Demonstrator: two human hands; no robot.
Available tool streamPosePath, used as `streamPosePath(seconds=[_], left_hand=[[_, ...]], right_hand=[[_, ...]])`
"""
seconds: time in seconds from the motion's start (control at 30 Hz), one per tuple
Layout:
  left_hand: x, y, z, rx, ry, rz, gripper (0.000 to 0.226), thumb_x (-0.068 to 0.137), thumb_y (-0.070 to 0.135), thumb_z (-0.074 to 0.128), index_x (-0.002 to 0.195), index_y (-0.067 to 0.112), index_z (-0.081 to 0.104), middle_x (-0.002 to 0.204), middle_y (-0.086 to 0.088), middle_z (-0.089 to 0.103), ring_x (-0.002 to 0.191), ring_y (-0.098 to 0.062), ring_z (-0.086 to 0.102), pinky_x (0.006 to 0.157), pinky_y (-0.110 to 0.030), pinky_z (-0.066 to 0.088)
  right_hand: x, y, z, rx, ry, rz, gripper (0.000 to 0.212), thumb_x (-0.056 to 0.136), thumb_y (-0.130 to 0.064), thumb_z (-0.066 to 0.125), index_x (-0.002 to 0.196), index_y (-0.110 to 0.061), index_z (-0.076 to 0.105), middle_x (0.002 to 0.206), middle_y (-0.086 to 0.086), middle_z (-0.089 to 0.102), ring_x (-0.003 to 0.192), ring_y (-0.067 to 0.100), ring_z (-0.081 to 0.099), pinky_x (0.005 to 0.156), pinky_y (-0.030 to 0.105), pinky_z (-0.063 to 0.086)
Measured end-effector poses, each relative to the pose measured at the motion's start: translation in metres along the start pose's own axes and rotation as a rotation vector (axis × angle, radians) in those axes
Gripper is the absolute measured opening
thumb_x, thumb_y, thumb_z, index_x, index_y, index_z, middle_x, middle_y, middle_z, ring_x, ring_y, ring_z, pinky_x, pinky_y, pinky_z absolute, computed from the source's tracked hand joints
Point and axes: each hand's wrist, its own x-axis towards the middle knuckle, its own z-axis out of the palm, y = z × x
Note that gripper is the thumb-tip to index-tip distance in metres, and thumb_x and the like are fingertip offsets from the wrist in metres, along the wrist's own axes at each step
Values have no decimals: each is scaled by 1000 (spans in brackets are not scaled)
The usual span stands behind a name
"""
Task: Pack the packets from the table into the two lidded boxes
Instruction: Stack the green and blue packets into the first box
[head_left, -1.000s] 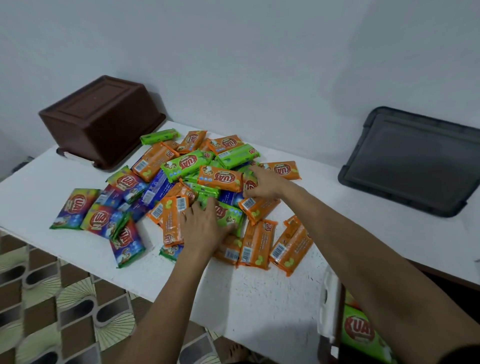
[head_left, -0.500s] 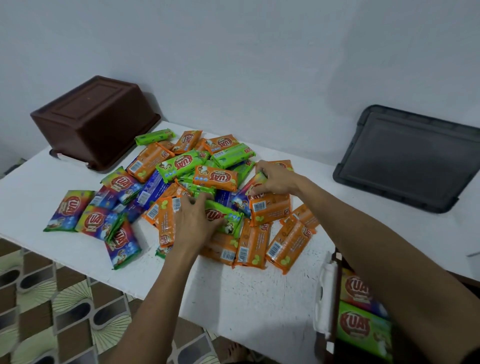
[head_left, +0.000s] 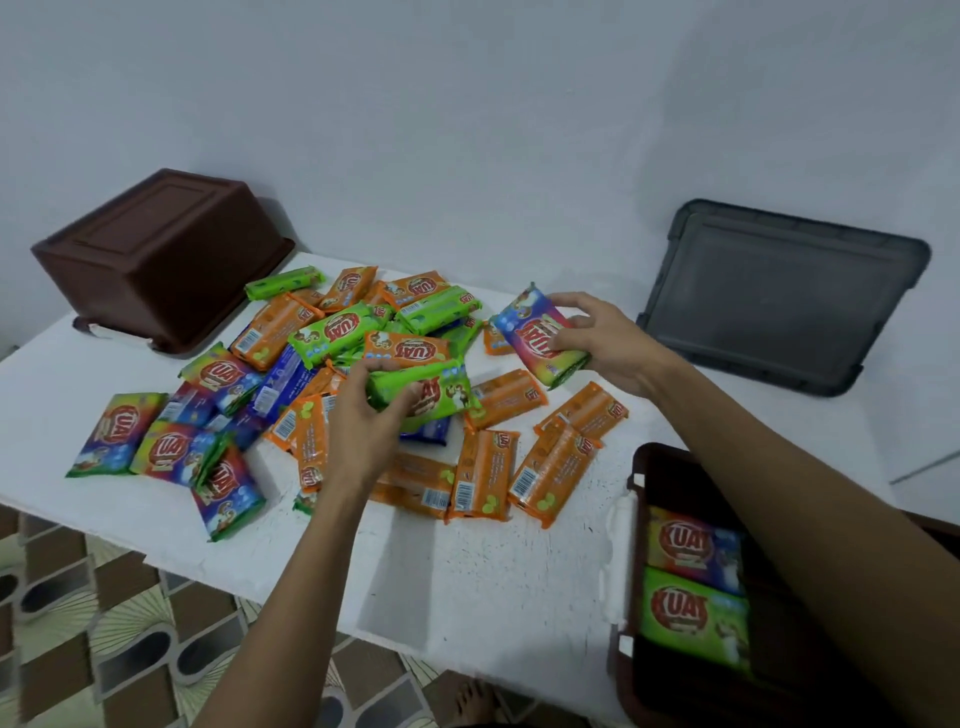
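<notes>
gripping packets (head_left: 434, 397) (left hand (head_left: 363, 423), right hand (head_left: 610, 343))

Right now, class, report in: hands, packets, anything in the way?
Left hand grips green packet. Right hand holds multicoloured packet. Open box holds two packets. Other box upside down.

Orange, green, rainbow packets (head_left: 480, 475) (red logos); brown box (head_left: 156, 254); white table (head_left: 467, 571)

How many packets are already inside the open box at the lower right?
2: a rainbow packet farther in, a green packet just nearer the camera, both in the brown box. The forearm may hide more.
</notes>
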Motion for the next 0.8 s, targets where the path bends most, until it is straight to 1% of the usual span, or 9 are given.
streamPosePath(seconds=[0.07, 0.17, 0.3, 0.4, 0.5, 0.57, 0.63, 0.73, 0.8], left_hand=[[-1, 10, 3, -93, 4, -9, 26, 87, 31, 71, 106, 37, 55, 117, -1, 64, 100, -17, 68, 80, -42, 59], [-6, 29, 16, -262, -32, -30, 26, 88, 20, 69, 108, 30, 56, 116, -7, 65, 96, -17, 70, 74, -32, 60], [-15, 45, 40, -343, -98, -52, 27, 88, 17, 70, 111, 24, 60, 99, -11, 71, 90, -23, 72, 74, -40, 58], [-24, 52, 61, -402, -129, -66, 33, 84, 19, 76, 114, 18, 62, 89, -15, 68, 89, -29, 70, 80, -48, 53], [-35, 62, 81, -497, -178, -95, 35, 85, 11, 72, 118, 11, 61, 91, -12, 75, 91, -28, 72, 79, -42, 59], [-42, 70, 94, -563, -203, -117, 41, 84, 9, 72, 123, 6, 58, 94, -10, 75, 92, -27, 72, 78, -39, 59], [-50, 78, 105, -620, -216, -142, 43, 84, 8, 71, 124, 4, 56, 101, -18, 73, 92, -29, 72, 77, -38, 60], [-61, 88, 121, -653, -245, -153, 32, 85, 6, 70, 116, 6, 59, 100, -19, 73, 89, -30, 72, 72, -36, 61], [-68, 92, 131, -671, -280, -158, 35, 86, 6, 69, 118, 2, 57, 98, -19, 73, 88, -31, 72, 71, -38, 61]], right_hand=[[-16, -2, -7, 127, -28, 28, 51, 87, 7, 62, 134, -9, 49, 115, 20, 64, 97, 31, 68, 91, 45, 56], [-42, -3, -20, 259, -67, 17, 40, 87, 11, 56, 125, -2, 54, 103, 16, 69, 85, 24, 70, 74, 33, 60], [-76, 1, -37, 351, -51, -89, 43, 89, 8, 55, 126, -14, 53, 103, 8, 70, 88, 22, 69, 80, 42, 58], [-102, 5, -51, 314, 37, -170, 30, 89, -4, 62, 116, -19, 59, 101, 4, 70, 88, 21, 68, 85, 47, 55], [-130, 9, -68, 207, 160, -178, 16, 90, -9, 66, 99, -17, 55, 89, 4, 69, 79, 21, 64, 67, 35, 53], [-149, 15, -79, 160, 217, -195, 20, 87, -4, 67, 96, -14, 53, 89, 6, 67, 77, 21, 64, 59, 30, 53], [-169, 23, -88, 128, 249, -217, 36, 85, 2, 68, 111, -17, 51, 99, 9, 64, 80, 21, 69, 62, 34, 59], [-197, 36, -97, 129, 227, -219, 64, 83, 0, 72, 127, -40, 48, 111, 16, 63, 93, 28, 72, 72, 46, 60], [-214, 43, -101, 98, 232, -219, 55, 84, -3, 72, 126, -33, 53, 110, 20, 65, 97, 29, 71, 71, 43, 61]])
